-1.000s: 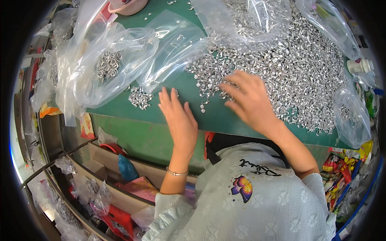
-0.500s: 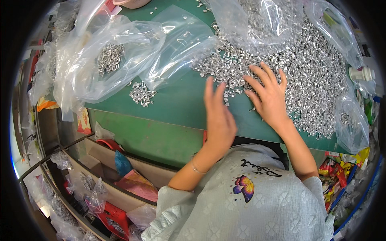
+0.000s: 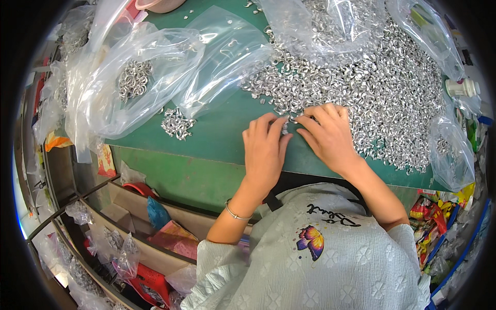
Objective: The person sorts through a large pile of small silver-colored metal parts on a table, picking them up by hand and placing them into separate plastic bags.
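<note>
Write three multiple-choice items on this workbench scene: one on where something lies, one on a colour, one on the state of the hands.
1. Where does the small separate cluster of metal rings lie?
A. To the left of both hands, on the bench
B. Inside the cardboard box below
C. Under the right hand

2. What colour is the bench top?
A. Blue
B. Green
C. Grey

3. How do the hands stand?
A. Both lifted clear above the bench
B. Left hand and right hand side by side, fingertips at the near edge of the big ring pile
C. One hand inside a plastic bag

Answers: 1 A, the cluster sits alone on bare bench by the clear bag, left of the hands. 2 B, the surface shows green around the rings. 3 B, both hands rest palm down, fingertips meeting at the pile's edge.
</note>
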`<action>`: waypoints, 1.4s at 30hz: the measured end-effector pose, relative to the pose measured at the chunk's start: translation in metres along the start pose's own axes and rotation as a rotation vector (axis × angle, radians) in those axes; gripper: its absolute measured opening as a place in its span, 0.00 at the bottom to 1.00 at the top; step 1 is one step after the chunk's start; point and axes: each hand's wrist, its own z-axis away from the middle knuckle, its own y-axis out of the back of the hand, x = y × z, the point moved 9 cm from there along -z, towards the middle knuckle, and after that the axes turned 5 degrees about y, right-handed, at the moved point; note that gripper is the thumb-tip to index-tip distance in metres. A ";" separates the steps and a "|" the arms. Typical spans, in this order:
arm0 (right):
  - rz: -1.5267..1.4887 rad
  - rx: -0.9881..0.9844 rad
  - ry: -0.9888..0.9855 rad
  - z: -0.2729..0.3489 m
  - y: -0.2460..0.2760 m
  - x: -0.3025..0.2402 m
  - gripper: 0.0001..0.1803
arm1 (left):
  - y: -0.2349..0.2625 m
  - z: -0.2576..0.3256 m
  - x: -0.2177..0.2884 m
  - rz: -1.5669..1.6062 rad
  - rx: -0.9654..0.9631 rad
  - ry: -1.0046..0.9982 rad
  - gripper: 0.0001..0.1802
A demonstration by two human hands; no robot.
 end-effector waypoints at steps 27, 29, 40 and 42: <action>0.007 -0.141 0.194 -0.034 -0.026 -0.019 0.17 | 0.036 -0.001 -0.034 -0.011 0.256 0.025 0.10; 0.084 -0.192 0.203 -0.027 -0.029 -0.011 0.15 | 0.039 -0.005 -0.033 -0.045 0.244 0.025 0.12; -0.051 -0.009 0.081 -0.038 0.001 0.000 0.14 | 0.023 -0.021 -0.017 -0.162 0.152 -0.150 0.14; 0.032 -0.092 0.130 -0.040 -0.016 -0.006 0.16 | 0.027 -0.016 -0.020 -0.131 0.162 -0.135 0.12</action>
